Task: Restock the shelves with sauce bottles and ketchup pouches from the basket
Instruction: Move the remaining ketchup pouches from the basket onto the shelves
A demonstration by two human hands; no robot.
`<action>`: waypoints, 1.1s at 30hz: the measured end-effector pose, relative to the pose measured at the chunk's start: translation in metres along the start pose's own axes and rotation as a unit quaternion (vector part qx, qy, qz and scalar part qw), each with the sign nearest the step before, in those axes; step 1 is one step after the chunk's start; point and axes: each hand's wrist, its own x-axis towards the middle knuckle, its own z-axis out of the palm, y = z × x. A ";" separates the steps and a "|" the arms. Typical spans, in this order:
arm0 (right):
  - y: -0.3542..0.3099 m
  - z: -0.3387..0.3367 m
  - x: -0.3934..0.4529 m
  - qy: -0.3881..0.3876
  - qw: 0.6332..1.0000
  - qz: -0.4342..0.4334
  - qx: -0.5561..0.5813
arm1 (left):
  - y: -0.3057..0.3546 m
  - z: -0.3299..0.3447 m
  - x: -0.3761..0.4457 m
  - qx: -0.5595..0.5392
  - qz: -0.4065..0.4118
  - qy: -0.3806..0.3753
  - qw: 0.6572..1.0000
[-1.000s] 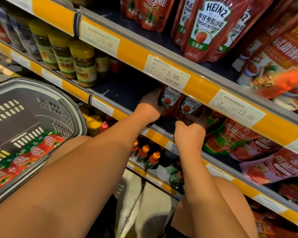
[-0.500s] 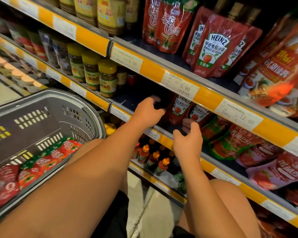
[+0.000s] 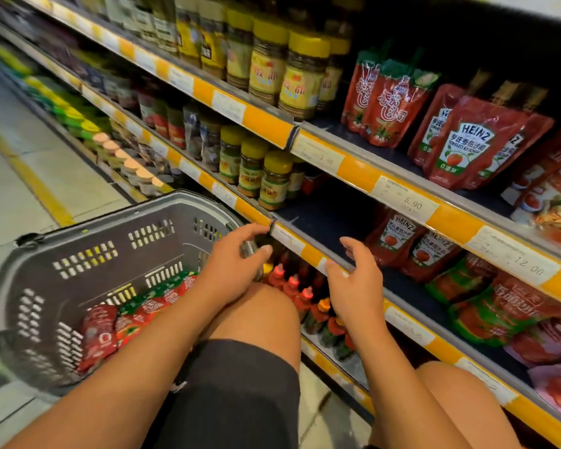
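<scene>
step: between pouches | left hand, right hand: loosely spread, holding nothing, just before shelf edge | next: reach left into basket, take pouch

Both hands hover empty in front of the shelf edge, fingers loosely spread; the left hand hangs by the basket rim, the right hand just off the price strip; red pouches lie in the basket; two Heinz pouches stand on the shelf beyond; red-capped bottles stand on the shelf below.
</scene>
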 end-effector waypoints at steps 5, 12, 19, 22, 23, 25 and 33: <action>-0.054 0.045 -0.021 -0.065 0.995 -0.072 0.000 | -0.048 -0.062 -0.041 0.017 -0.053 0.069 0.996; -0.119 0.136 -0.051 -0.211 0.966 -0.150 -0.017 | -0.097 -0.127 -0.074 0.087 -0.126 0.114 0.982; -0.124 0.200 -0.057 -0.354 0.916 -0.140 -0.127 | -0.163 -0.162 -0.096 0.109 -0.221 0.135 0.960; -0.116 0.216 -0.049 -0.384 0.899 -0.120 -0.174 | -0.196 -0.157 -0.098 0.096 -0.277 0.136 0.946; -0.113 0.222 -0.045 -0.393 0.895 -0.110 -0.181 | -0.204 -0.154 -0.096 0.084 -0.290 0.133 0.944; -0.106 0.233 -0.036 -0.410 0.888 -0.085 -0.193 | -0.215 -0.148 -0.090 0.077 -0.307 0.124 0.940; -0.079 0.277 -0.014 -0.445 0.865 -0.016 -0.230 | -0.248 -0.132 -0.058 0.159 -0.407 0.011 0.900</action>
